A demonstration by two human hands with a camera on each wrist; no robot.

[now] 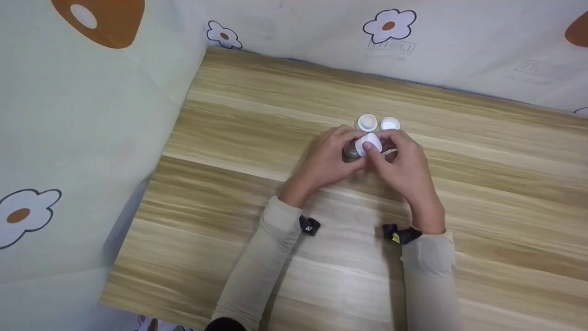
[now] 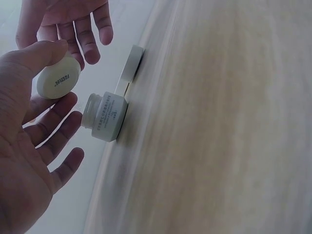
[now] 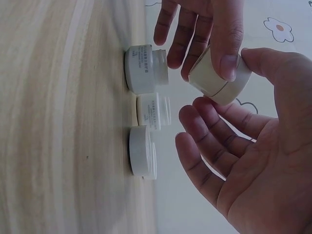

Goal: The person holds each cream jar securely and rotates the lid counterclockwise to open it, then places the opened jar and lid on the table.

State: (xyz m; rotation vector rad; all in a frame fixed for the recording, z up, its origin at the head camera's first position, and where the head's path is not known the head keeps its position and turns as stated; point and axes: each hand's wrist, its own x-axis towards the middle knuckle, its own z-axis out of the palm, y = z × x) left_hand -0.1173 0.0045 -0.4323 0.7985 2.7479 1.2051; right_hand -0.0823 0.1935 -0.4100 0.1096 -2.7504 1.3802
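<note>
Both hands meet around a small white jar (image 1: 371, 141), held above the table. In the left wrist view, dark print marks the round end of this jar (image 2: 58, 83); a seam runs around it in the right wrist view. My left hand (image 1: 333, 156) pinches it between thumb and fingers. From the other side, my right hand (image 1: 406, 161) grips it with thumb and fingertips. Beneath them stands an uncapped glass jar (image 3: 140, 68) with printed lettering, mostly covered by my left hand in the head view. Just behind are a smaller uncapped jar (image 1: 367, 122) and a white lid (image 1: 390, 124).
The wood-grain table (image 1: 229, 193) reaches its left edge beside a pale wall covering (image 1: 82, 138). Another flower-printed covering (image 1: 312, 37) hangs along the back edge. Dark cameras sit on both wrists.
</note>
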